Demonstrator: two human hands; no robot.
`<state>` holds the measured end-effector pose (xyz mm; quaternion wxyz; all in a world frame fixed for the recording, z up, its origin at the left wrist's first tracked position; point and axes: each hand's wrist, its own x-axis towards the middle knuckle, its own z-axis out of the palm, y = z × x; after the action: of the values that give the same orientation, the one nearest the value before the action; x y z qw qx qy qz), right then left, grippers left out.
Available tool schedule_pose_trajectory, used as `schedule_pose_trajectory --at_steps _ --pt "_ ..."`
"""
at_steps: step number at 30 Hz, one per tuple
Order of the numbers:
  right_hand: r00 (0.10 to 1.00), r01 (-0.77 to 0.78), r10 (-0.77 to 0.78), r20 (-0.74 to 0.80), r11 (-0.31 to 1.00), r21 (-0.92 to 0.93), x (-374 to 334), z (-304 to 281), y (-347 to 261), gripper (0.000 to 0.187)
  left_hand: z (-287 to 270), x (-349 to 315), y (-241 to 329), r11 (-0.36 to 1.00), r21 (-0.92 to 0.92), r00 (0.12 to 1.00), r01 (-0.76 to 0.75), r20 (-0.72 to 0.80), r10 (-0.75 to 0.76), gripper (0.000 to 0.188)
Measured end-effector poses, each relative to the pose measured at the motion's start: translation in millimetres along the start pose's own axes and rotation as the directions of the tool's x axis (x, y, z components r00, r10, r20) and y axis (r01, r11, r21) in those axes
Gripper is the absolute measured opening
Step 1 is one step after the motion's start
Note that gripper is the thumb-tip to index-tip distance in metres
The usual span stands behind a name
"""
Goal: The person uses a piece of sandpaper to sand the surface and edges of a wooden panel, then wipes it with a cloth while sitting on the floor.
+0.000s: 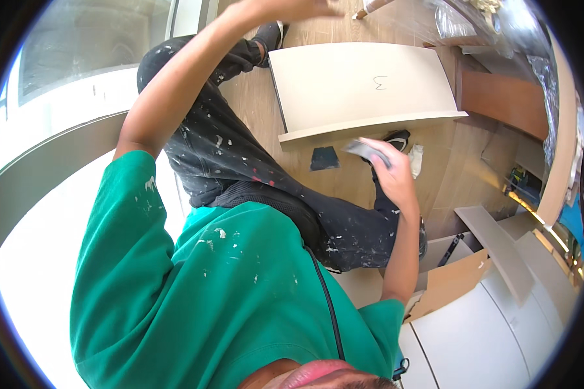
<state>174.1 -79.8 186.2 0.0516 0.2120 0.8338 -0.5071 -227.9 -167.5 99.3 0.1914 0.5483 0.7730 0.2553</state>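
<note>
A small flat grey sanding block [368, 152] is in my right hand [396, 174], thumb and fingers closed round it, just off the near edge of a pale panel. The large cream panel [350, 84] lies ahead of me, with a pencil mark on its face and a raised strip [370, 124] along its near side. My left hand [292, 9] is stretched out past the panel's far left, blurred and partly cut off by the upper edge. Its fingers look extended, and nothing shows in them. A dark square of sandpaper [324, 158] lies on the floor by my right hand.
On the right are a brown board [505, 104], clear plastic sheeting [457, 24], an opened cardboard box [451, 275] and a loose grey board [496, 246]. A whitish crumpled piece [416, 161] lies near my foot. A pale window ledge [78, 97] runs along the left.
</note>
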Motion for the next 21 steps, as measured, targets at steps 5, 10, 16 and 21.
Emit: schedule_pose_trajectory --at_steps 5,10,16,21 --pt "0.977 0.051 -0.034 0.208 0.996 -0.078 106 76 31 0.027 -85 -37 47 0.997 -0.068 0.964 0.041 -0.259 -0.057 0.047" --pt "0.880 -0.008 0.013 0.475 1.000 -0.013 139 132 52 0.029 -112 -52 57 0.994 -0.103 0.983 -0.026 -0.185 0.007 0.042" --pt "0.794 0.015 0.024 0.607 0.998 -0.058 145 122 61 0.031 -111 -74 48 0.999 -0.040 0.954 0.007 -0.299 -0.019 0.036" --pt "0.821 -0.026 0.048 0.568 0.999 -0.047 139 111 63 0.032 -111 -76 49 1.000 -0.022 0.963 -0.016 -0.269 0.010 0.035"
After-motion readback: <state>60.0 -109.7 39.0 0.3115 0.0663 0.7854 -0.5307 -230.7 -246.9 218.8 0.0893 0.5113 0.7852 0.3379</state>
